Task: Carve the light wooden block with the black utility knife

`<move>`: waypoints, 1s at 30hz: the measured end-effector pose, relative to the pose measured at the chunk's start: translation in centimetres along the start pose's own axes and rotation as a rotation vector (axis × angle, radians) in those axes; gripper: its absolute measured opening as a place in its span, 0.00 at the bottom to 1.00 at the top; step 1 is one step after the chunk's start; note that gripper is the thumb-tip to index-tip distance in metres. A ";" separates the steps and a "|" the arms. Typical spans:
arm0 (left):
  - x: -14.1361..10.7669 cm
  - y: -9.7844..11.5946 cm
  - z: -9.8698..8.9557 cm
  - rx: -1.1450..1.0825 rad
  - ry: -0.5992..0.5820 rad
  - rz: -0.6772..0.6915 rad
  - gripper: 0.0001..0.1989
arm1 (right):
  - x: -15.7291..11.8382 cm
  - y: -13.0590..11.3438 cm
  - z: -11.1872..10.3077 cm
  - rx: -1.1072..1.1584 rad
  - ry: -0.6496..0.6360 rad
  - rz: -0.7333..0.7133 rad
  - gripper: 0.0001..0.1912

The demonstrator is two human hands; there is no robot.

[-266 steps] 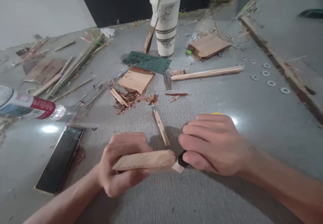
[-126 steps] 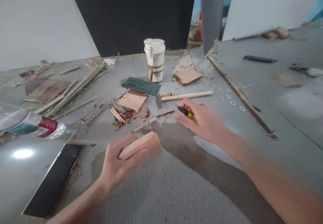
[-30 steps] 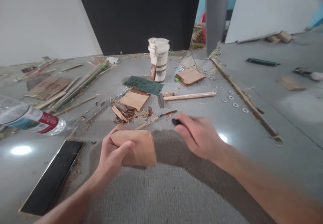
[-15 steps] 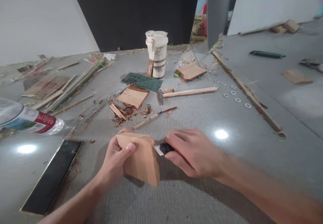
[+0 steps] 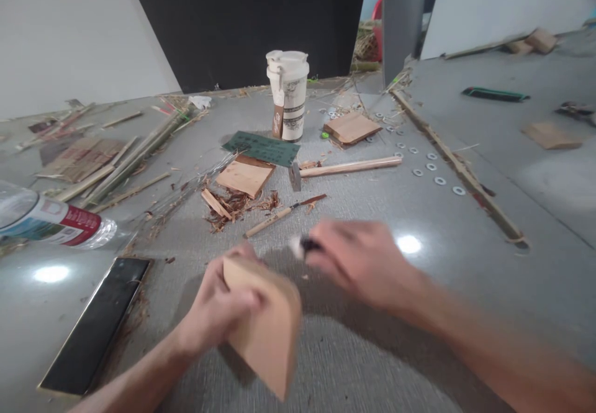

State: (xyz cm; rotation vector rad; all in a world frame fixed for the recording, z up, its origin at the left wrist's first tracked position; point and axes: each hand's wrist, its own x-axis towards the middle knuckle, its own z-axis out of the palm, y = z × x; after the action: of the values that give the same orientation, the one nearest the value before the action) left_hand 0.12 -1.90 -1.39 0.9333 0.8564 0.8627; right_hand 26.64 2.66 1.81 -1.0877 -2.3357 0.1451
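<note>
My left hand (image 5: 216, 310) grips a pale wooden block (image 5: 267, 326), tilted with one corner pointing down toward me above the grey table (image 5: 372, 351). My right hand (image 5: 361, 261) is blurred just right of the block's top edge and holds a small knife (image 5: 302, 246) with a black body and a short pale blade pointing left. The blade tip hangs a little above and right of the block's upper corner, not touching it.
Beyond the hands lie a small wooden-handled carving tool (image 5: 279, 212), wood shavings (image 5: 237, 203), a flat wood piece (image 5: 245, 176), green sandpaper (image 5: 261, 148), a hammer (image 5: 344, 167) and a paper cup (image 5: 287, 93). A phone (image 5: 95, 326) and plastic bottle (image 5: 51, 220) lie left; washers (image 5: 433, 174) right.
The knife hand lifted up and away from the block's right edge. My left hand tipped the block so its lower corner swings closer to me.
</note>
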 end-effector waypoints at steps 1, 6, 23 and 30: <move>-0.3 0.0 0.2 0.033 -0.125 -0.048 0.22 | 0.2 0.9 -0.3 -0.042 0.063 0.097 0.21; 0.1 -0.2 0.4 -0.063 0.149 -0.020 0.27 | 0.3 2.6 -0.4 -0.031 0.112 0.128 0.16; 0.3 -0.1 1.3 -0.055 0.220 -0.103 0.30 | -0.1 -1.3 0.6 0.146 -0.136 -0.113 0.28; 0.2 -0.1 0.8 -0.004 0.127 -0.079 0.29 | 0.6 3.3 -1.3 0.018 0.165 0.296 0.19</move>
State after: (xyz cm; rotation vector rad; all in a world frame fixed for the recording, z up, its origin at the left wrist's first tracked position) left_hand 0.92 -2.04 -1.23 0.8421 0.9934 0.8619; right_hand 29.25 5.14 2.06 -1.3778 -2.0151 0.1783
